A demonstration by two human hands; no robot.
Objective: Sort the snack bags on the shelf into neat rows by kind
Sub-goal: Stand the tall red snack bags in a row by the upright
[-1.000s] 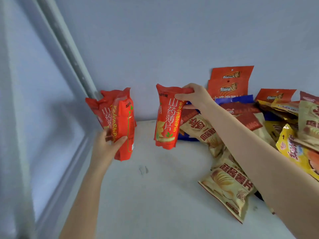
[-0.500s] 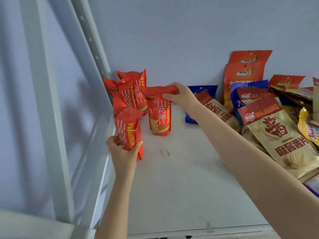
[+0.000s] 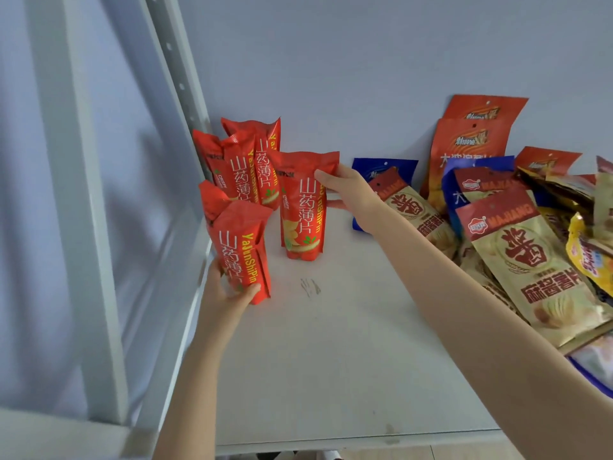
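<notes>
Several red yam-chip bags stand at the shelf's back left corner. Two of them [image 3: 243, 164] lean by the upright post. My left hand [image 3: 229, 293] grips the lower part of a third red bag [image 3: 242, 247], upright at the shelf's left edge in front of those two. My right hand [image 3: 348, 190] holds the top right corner of a fourth red bag [image 3: 302, 207], which stands on the shelf [image 3: 331, 360] just right of the group. My right forearm crosses the shelf from the lower right.
A loose pile fills the right side: tan bags with red tops [image 3: 537, 270], orange bags [image 3: 471, 144] leaning on the back wall, a blue bag [image 3: 381, 169] and a yellow bag [image 3: 587, 257]. The grey post [image 3: 175, 61] bounds the left. The shelf's front edge [image 3: 331, 439] is near.
My right hand carried its red bag leftward and it now stands on the shelf beside the group. My left hand brought its bag down in front of the back two.
</notes>
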